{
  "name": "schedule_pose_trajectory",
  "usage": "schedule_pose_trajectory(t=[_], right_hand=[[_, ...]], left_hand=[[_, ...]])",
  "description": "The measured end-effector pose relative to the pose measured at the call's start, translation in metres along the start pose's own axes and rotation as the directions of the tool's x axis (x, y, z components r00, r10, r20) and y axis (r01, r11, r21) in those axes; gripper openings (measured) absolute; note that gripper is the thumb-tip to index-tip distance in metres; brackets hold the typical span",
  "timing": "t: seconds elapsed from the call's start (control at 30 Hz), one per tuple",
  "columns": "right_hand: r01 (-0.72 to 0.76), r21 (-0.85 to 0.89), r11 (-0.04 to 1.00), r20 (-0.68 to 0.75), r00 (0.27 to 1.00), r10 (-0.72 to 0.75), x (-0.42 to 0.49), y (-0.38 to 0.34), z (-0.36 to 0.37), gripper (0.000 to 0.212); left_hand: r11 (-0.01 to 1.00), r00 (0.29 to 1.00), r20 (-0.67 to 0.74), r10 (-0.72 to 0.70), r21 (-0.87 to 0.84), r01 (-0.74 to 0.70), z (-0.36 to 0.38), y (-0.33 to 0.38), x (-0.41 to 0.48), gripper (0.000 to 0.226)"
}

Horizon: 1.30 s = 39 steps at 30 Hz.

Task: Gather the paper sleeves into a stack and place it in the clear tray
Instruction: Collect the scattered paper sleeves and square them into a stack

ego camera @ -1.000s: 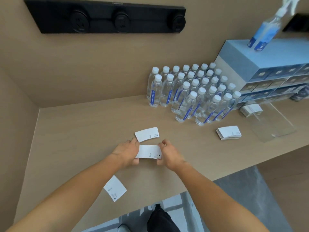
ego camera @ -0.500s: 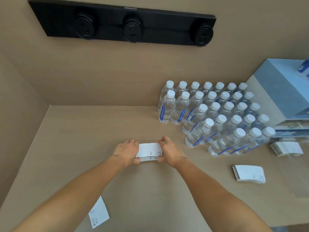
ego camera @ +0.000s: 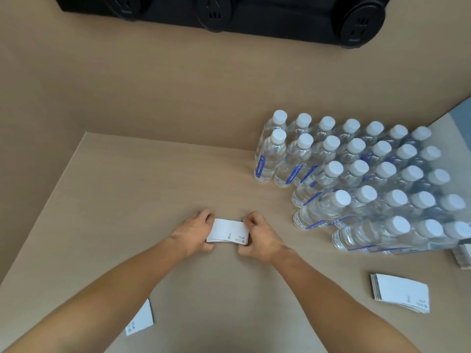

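A small stack of white paper sleeves (ego camera: 228, 231) rests on the wooden counter (ego camera: 153, 189) in the middle. My left hand (ego camera: 195, 231) grips its left end and my right hand (ego camera: 260, 238) grips its right end. A single loose sleeve (ego camera: 140, 319) lies near the counter's front left edge, by my left forearm. A thicker stack of sleeves (ego camera: 401, 293) lies at the right. Another stack (ego camera: 465, 254) shows partly at the right frame edge. The clear tray is out of view.
Several rows of water bottles (ego camera: 356, 179) with white caps stand at the back right, close to my right hand. A black socket strip (ego camera: 229, 11) is on the back wall. A side wall closes the counter on the left.
The loose sleeve that lay behind the held one now sits together with it in one stack between my hands. The camera has tilted down and moved closer; the tray has left the view.
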State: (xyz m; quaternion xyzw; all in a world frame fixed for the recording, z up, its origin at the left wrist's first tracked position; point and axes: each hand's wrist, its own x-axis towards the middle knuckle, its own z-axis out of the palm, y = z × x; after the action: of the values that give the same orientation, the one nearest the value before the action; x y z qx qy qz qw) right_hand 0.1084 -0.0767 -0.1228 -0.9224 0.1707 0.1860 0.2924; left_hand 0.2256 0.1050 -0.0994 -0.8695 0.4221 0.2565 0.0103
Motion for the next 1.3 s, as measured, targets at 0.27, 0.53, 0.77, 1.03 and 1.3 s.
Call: schedule_pose_trajectory(t=[0.27,0.53,0.77,1.03,1.3], right_hand=[[-0.139,0.215,0.967,-0.027,0.989,0.148,0.007,-0.010,-0.005,0.032],[-0.128,0.124,0.984,0.042,0.991,0.124,0.013,-0.007,-0.008,0.085],[-0.041,0.152,0.988,-0.056,0.997,0.050,0.001,0.000,0.003,0.078],[0.044,0.055,0.998,-0.079,0.996,-0.039,0.002,0.002,0.007,0.083],[0.089,-0.061,0.994,-0.070,0.993,-0.093,-0.009,0.003,0.008,0.077]], left_hand=[[0.968,0.996,-0.029,-0.089,-0.240,0.079,0.006,-0.002,-0.001,0.037],[0.731,0.956,0.069,-0.284,-0.630,0.263,0.013,-0.001,-0.002,0.036],[0.653,0.956,0.042,-0.289,-0.722,0.230,0.024,-0.007,-0.005,0.035],[0.929,0.986,-0.154,-0.065,-0.371,0.003,0.025,-0.008,-0.011,0.058],[0.955,0.985,-0.168,-0.041,-0.296,-0.011,0.025,0.001,-0.019,0.061]])
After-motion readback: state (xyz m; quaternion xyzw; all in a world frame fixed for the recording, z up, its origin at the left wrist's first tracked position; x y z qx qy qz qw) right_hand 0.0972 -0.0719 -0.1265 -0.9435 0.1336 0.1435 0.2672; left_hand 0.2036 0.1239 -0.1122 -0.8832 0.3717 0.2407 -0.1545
